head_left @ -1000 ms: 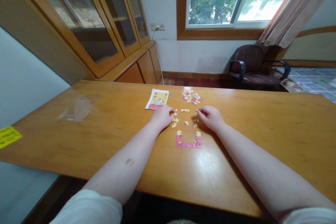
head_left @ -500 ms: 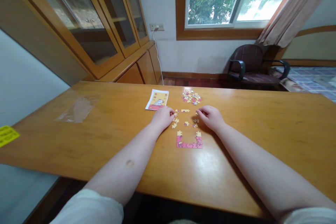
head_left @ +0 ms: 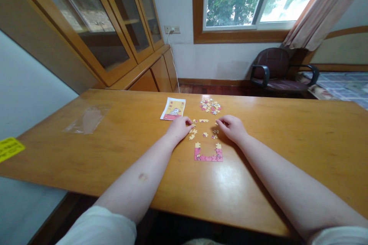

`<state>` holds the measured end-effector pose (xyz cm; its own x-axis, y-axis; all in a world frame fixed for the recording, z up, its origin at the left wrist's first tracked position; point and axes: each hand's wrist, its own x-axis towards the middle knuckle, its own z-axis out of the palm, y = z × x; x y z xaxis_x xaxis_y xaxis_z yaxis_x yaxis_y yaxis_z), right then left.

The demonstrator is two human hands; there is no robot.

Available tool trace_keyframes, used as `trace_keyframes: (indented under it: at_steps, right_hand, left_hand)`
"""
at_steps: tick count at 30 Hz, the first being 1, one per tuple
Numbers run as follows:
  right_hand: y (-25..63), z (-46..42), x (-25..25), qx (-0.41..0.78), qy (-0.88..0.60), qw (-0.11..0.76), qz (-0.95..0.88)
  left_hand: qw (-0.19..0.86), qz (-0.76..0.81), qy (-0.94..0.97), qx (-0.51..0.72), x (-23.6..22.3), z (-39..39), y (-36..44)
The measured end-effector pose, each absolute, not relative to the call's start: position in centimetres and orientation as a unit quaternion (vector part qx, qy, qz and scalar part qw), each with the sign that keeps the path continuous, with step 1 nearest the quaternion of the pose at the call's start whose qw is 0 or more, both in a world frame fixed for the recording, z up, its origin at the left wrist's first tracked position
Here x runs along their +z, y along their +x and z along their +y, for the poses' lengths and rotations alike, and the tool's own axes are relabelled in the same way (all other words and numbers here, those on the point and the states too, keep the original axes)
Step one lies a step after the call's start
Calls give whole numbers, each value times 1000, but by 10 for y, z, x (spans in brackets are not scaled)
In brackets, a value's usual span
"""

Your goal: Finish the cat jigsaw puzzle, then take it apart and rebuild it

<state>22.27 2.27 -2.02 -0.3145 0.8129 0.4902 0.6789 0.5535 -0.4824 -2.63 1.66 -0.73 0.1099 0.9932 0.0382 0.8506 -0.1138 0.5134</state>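
My left hand rests on the table with thumb and forefinger pinched at a small yellow puzzle piece, left of the loose pieces. Across from it, my right hand has its fingertips closed on another small puzzle piece. Between the hands lie a joined yellow strip and a loose piece. More loose yellow pieces are near my left fingers, and a few others lie below my right fingertips. Closer to me is a joined U-shaped puzzle border, pink with yellow upper ends.
A pile of puzzle pieces lies beyond the hands. The picture sheet is behind my left hand. A clear plastic bag lies on the wooden table at left. A chair stands past the far edge.
The view has shifted very slightly. Both hands stay in nearly the same places over the pieces, and the puzzle border looks the same.
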Motion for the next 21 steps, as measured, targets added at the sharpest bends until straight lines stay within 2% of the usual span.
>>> trace_keyframes:
  at_steps: [8, 13, 17, 21]
  right_hand:
    - [221, 21, -16, 130, -456, 360, -803]
    - [207, 11, -11, 268, -443, 346, -782]
    - [194, 4, -12, 401, -456, 390, -692]
    - [190, 6, -12, 475, -448, 433, -621]
  left_hand:
    - [241, 617, 698, 271, -3, 12, -21]
    - [269, 578, 701, 319, 7, -5, -1]
    - [291, 557, 704, 332, 9, -15, 13]
    - [297, 565, 689, 342, 4, -17, 21]
